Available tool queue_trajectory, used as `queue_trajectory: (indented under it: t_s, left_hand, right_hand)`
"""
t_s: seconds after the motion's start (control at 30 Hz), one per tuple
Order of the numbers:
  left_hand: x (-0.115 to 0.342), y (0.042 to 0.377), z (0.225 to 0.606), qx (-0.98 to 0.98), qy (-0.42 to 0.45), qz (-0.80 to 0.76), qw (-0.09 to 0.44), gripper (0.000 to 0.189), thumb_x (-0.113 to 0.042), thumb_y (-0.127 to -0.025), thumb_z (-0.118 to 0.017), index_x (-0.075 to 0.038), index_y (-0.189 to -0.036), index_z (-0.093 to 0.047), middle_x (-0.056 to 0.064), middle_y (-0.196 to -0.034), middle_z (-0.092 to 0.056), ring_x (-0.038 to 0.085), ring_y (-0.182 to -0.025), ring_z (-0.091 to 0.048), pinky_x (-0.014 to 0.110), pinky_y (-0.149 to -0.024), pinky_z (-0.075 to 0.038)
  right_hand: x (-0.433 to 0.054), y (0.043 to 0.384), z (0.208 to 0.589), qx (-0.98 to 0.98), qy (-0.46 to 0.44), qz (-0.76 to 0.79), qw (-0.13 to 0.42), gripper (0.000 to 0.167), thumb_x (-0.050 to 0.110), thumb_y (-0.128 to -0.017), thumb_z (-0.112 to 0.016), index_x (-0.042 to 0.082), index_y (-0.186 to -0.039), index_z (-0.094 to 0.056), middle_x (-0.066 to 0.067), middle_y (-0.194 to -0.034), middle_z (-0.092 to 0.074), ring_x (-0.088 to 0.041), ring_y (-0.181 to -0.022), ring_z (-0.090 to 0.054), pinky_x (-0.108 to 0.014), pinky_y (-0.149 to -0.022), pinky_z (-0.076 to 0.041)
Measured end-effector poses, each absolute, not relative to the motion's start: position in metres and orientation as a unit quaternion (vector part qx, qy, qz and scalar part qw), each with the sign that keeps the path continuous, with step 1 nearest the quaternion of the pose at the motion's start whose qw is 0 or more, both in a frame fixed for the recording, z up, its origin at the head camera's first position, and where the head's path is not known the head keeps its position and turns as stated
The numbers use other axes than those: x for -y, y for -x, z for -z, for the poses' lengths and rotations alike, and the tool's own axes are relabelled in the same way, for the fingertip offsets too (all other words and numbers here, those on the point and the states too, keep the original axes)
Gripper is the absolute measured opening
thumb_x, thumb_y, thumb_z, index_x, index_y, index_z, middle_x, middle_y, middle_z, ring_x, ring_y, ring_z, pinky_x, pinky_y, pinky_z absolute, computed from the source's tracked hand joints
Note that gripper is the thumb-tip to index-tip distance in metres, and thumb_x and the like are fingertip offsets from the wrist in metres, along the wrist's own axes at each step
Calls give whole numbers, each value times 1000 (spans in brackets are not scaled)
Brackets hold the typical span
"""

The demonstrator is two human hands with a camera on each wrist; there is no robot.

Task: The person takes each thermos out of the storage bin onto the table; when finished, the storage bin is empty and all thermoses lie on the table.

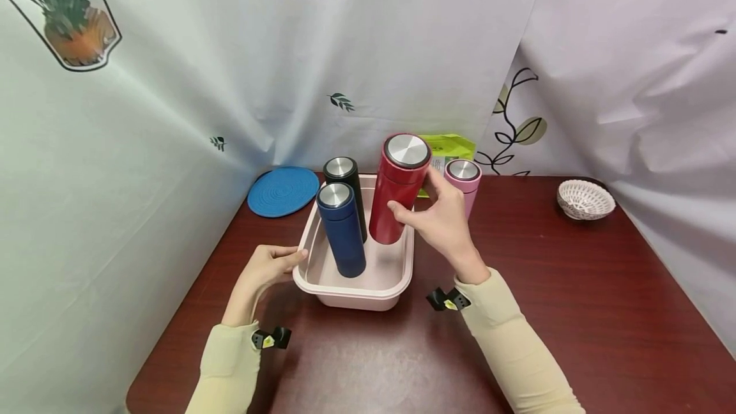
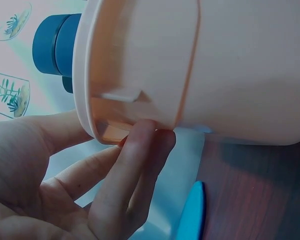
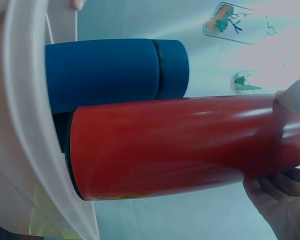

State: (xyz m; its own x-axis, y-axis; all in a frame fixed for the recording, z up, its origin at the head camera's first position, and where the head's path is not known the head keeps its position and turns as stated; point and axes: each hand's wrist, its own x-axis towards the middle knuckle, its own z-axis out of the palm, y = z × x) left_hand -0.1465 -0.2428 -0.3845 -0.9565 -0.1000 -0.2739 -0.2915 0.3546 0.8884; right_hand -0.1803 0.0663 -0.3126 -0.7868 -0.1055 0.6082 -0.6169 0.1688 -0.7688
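My right hand (image 1: pixel 445 219) grips a red thermos bottle (image 1: pixel 397 200) near its upper part, thumb on the near side. The bottle is upright over the right half of a pale pink plastic basin (image 1: pixel 379 283); in the right wrist view its dark base shows just above the basin's rim. Inside the basin stand a blue thermos bottle (image 1: pixel 343 235) and, behind it, a black thermos bottle (image 1: pixel 349 177). My left hand (image 1: pixel 267 273) holds the basin's left rim, with the thumb on top and fingers (image 2: pixel 135 165) curled beneath the lip.
A pink thermos bottle (image 1: pixel 464 184) stands to the right behind my right hand, by a green packet (image 1: pixel 451 145). A round blue mat (image 1: pixel 283 191) lies at the back left. On the right is a white woven bowl (image 1: pixel 584 200). Patterned cloth walls (image 1: pixel 402 50) border the table.
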Motion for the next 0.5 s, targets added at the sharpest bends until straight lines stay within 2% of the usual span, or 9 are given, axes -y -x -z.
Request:
queue_trajectory:
  t_s: [0.2, 0.37, 0.5]
  left_hand:
    - [242, 146, 385, -819, 122, -554, 86, 56, -25, -92, -69, 11, -132, -54, 32, -125, -60, 26, -100, -68, 43, -84, -59]
    - [242, 146, 384, -819, 122, -554, 87, 57, -27, -91, -70, 11, -132, -55, 31, -125, -61, 26, -101, -68, 42, -84, -59]
    - [242, 146, 384, -823, 119, -548, 87, 57, -28, -92, -69, 10, -132, -55, 31, -125, -61, 27, -101, -68, 42, -85, -58]
  right_hand:
    - [-70, 164, 293, 731, -250, -593, 225, 55, -3, -75, -80, -4, -125, -57, -19, -116, -66, -27, -102, -67, -27, -79, -59]
    - [-78, 174, 303, 715, -257, -604, 240, 59, -3, -74, -81, 1, -128, -57, -13, -119, -67, -22, -103, -67, -25, -79, -59]
    - [-83, 181, 308, 694, -267, -617, 258, 60, -2, -73, -82, 4, -128, -59, -8, -118, -68, -19, -106, -65, -27, -89, -57]
